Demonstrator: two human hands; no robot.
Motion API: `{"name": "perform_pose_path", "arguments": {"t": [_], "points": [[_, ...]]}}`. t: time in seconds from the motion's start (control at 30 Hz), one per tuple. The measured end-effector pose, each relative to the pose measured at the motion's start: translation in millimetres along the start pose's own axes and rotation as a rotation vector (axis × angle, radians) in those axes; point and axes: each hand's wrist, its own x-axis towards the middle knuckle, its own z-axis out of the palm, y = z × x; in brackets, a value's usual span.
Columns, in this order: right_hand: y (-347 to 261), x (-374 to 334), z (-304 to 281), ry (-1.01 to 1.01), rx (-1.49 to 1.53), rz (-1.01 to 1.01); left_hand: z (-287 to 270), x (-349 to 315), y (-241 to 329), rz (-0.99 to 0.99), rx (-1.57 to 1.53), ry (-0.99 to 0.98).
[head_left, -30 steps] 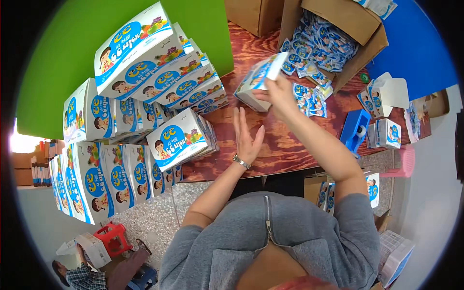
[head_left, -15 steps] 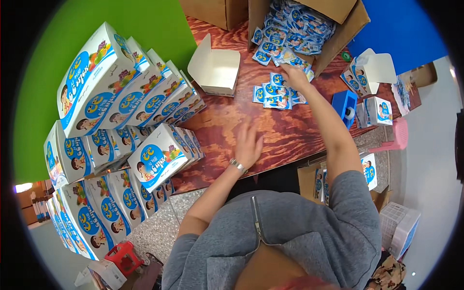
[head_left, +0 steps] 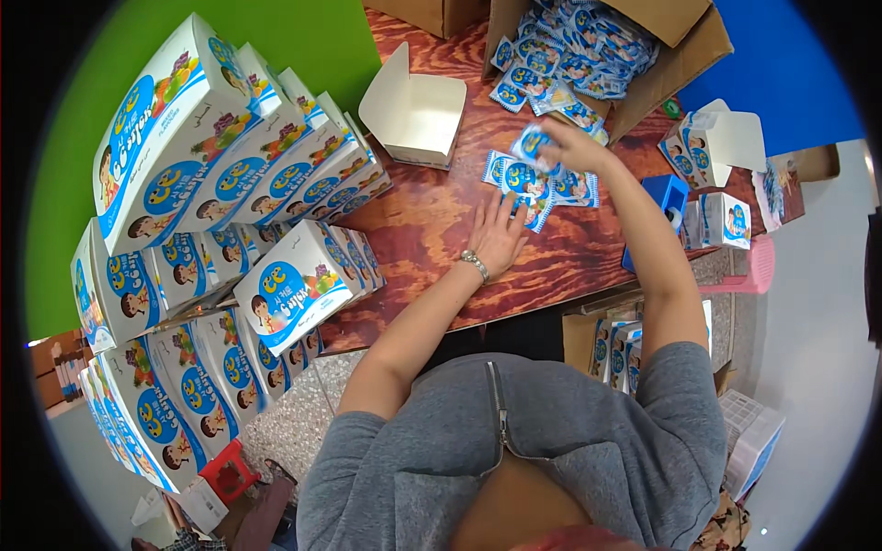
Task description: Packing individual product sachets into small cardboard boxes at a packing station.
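Note:
Several small blue-and-white sachets (head_left: pixel 577 188) lie in a loose pile on the wood-patterned table. My left hand (head_left: pixel 497 241) rests flat at the near edge of this pile, fingers stretched out and fingertips touching the lowest sachets. Above the pile's far side, my right hand (head_left: pixel 579 149) pinches one sachet (head_left: pixel 530 144), which is slightly blurred. Beyond it stands a cardboard carton (head_left: pixel 669 90) on its side, with many more sachets (head_left: pixel 574 50) spilling from its mouth. An open white box (head_left: pixel 418 124), its lid up, sits left of the pile.
Stacked printed white boxes (head_left: pixel 170 184) fill the left side, some resting at the table's edge (head_left: pixel 303 285). At the right are a blue tape dispenser (head_left: pixel 663 197), an open printed box (head_left: pixel 703 142), a smaller box (head_left: pixel 726 220) and a pink plastic stool (head_left: pixel 755 266). A carton with boxes (head_left: pixel 620 354) stands below the table.
My left hand has moved forward and right from the bare tabletop onto the sachets. My right hand has drawn back slightly from the carton's mouth with a sachet, and the pile's arrangement has shifted.

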Motion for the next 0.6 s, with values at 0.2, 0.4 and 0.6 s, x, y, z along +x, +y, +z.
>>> {"name": "perform_pose_path", "arguments": {"t": [0.2, 0.4, 0.6], "points": [[-10.6, -7.9, 47.8, -0.005, -0.656, -0.119, -4.1, -3.8, -0.5, -0.019, -0.031, 0.030], [-9.4, -16.5, 32.0, 0.295, -0.304, 0.066, -8.2, -19.1, 2.8, -0.049, -0.103, 0.087], [-31.1, -60.3, 109.2, 0.139, -0.468, 0.104, -15.3, -47.9, -1.9, -0.150, -0.325, 0.312]]}}
